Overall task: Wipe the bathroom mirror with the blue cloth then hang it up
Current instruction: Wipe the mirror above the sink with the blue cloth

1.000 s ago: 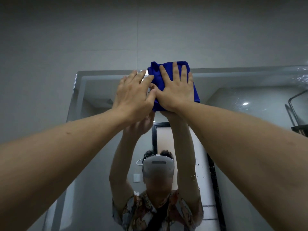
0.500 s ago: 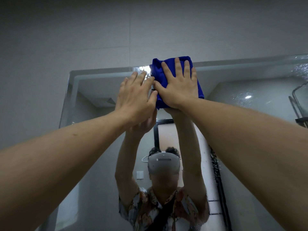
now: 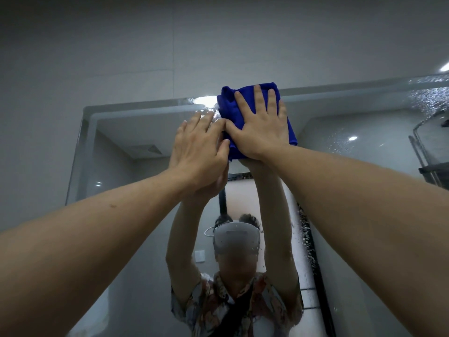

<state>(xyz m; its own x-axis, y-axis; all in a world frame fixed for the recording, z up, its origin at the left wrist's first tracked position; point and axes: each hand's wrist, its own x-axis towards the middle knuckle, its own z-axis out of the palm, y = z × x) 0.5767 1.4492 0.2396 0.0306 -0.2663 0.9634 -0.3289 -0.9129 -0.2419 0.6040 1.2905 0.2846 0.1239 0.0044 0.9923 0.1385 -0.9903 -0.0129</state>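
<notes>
A grey tiled wall (image 3: 170,45) rises above the mirror (image 3: 116,181), and water droplets (image 3: 427,98) speckle the glass at its upper right, where a metal rack (image 3: 427,152) shows in reflection. A bright glare (image 3: 205,101) sits on the mirror's top edge, just left of the blue cloth (image 3: 233,105). The cloth lies folded against the glass at that top edge. The right hand (image 3: 262,127) presses it flat, its grip released, fingers straight and spread. The left hand (image 3: 196,152) lies just beside it, fingers straight against the glass, thumb touching the cloth's left edge. Both arms reach up, nearly straight.
</notes>
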